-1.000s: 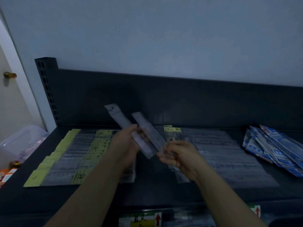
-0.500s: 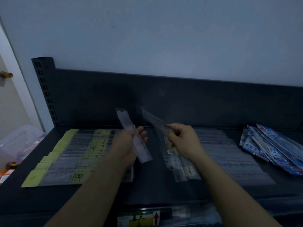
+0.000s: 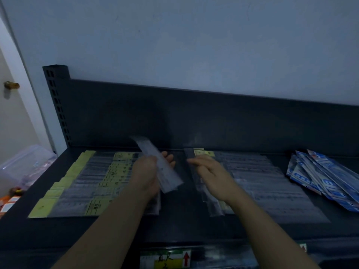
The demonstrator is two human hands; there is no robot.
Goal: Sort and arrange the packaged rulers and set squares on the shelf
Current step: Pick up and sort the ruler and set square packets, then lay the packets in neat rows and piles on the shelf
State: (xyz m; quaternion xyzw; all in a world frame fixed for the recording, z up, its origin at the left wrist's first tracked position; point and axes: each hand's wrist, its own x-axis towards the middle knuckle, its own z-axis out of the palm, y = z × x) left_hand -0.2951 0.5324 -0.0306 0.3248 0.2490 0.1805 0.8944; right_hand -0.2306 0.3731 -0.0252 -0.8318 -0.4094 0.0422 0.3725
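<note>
Packaged ruler (image 3: 160, 164) now only in left hand (image 3: 146, 174)

Shelf-edge label (image 3: 165, 259): handwritten "直尺", red arrow (other print blurred).

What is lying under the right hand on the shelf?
Under the right hand lie clear packaged rulers on the dark shelf, one with a yellow label at its far end. The hand covers their middle parts.
</note>
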